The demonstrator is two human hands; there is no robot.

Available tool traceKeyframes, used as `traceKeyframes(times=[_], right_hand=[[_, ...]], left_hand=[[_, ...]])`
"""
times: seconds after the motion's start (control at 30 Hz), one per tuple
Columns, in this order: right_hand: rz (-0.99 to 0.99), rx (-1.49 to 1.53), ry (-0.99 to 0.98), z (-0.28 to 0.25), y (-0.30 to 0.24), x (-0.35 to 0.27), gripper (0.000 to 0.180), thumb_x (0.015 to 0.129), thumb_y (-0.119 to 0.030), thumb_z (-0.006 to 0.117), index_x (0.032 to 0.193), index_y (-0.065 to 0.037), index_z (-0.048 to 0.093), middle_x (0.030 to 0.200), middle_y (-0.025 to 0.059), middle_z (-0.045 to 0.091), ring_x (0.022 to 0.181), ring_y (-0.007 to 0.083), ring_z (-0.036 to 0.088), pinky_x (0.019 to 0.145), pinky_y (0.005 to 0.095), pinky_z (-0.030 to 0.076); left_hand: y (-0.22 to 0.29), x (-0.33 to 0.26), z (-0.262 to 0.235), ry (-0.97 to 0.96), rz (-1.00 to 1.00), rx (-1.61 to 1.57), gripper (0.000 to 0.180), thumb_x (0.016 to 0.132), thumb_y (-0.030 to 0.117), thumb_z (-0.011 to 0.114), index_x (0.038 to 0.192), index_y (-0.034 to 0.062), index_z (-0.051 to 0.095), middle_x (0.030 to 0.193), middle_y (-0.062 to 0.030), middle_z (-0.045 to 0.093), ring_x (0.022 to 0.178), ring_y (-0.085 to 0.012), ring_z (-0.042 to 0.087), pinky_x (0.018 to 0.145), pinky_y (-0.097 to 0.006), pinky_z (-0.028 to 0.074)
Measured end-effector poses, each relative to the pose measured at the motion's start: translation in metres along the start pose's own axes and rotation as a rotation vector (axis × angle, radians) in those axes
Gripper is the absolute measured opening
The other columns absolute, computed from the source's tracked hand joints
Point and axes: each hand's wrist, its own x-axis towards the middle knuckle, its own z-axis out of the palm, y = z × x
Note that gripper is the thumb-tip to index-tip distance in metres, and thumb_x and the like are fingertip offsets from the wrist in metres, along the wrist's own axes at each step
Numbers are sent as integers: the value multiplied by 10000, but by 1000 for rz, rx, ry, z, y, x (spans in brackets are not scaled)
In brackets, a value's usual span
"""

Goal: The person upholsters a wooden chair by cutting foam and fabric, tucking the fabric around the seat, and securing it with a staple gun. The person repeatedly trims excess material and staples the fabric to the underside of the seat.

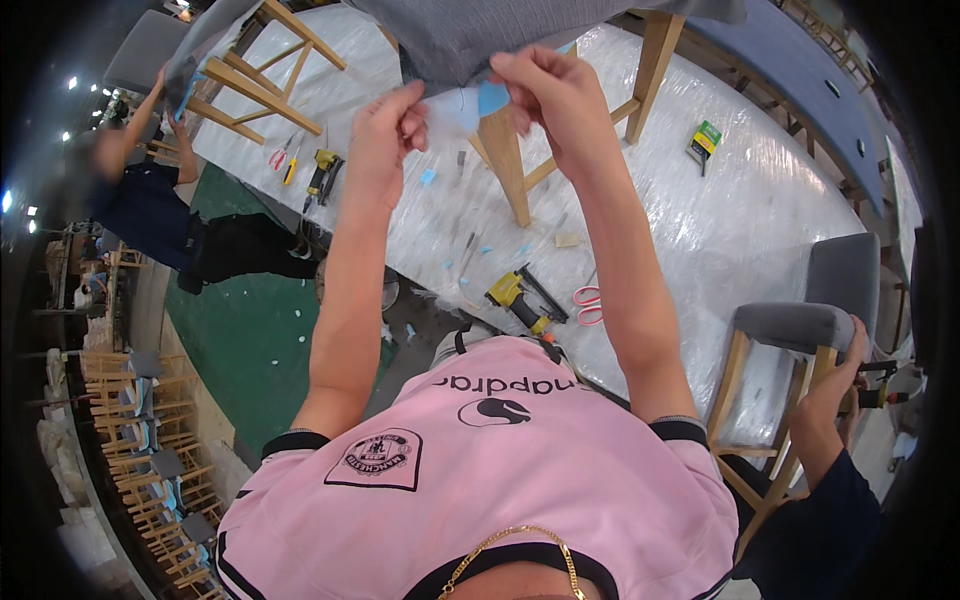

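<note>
A chair with a grey fabric seat (470, 35) and wooden legs (507, 165) stands in front of me on the plastic-covered table. My left hand (388, 135) is raised just left of the seat's near corner, its fingers closed in a pinch. On the other side of that corner, my right hand (552, 95) pinches too, close against the fabric's edge. What either hand pinches is too small to make out. A thin dark strand (462, 100) hangs below the corner between them. Pale blue material (492, 97) shows behind the wooden leg.
Nearer me on the table (740, 230) lie a yellow-and-black staple gun (515, 298) and red-handled scissors (589, 305). Another staple gun (322, 178) lies left; a green-yellow box (704, 143) lies right. Co-workers (150, 215) handle chairs on both sides, including a grey chair (800, 325) at right.
</note>
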Motion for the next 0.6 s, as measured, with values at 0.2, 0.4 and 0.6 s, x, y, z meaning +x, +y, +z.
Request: traceKeyframes(times=[0.2,0.4,0.6], right_hand=[[-62,2,52,15,-2,2,274,948,-246,713,892,22,698,704,19,636,559,92,566,537,238,451],[161,-140,127,-66,108,-77,402,963,-376,686,965,24,720,740,48,668,625,114,630,572,288,497],[869,-970,600,-224,354,-293,410,864,-402,675,1091,-61,695,1031,212,738,1008,408,701,844,504,542]], left_hand=[[23,10,12,26,192,147,256,950,235,681,790,43,624,672,24,499,634,-102,498,610,-275,395],[-36,-26,7,-44,314,130,222,1048,272,574,1005,64,638,882,-5,584,839,-139,597,843,-346,510],[-74,-60,1,-260,-123,140,468,1070,364,522,1380,17,576,1114,-85,691,998,-212,665,959,-391,524]])
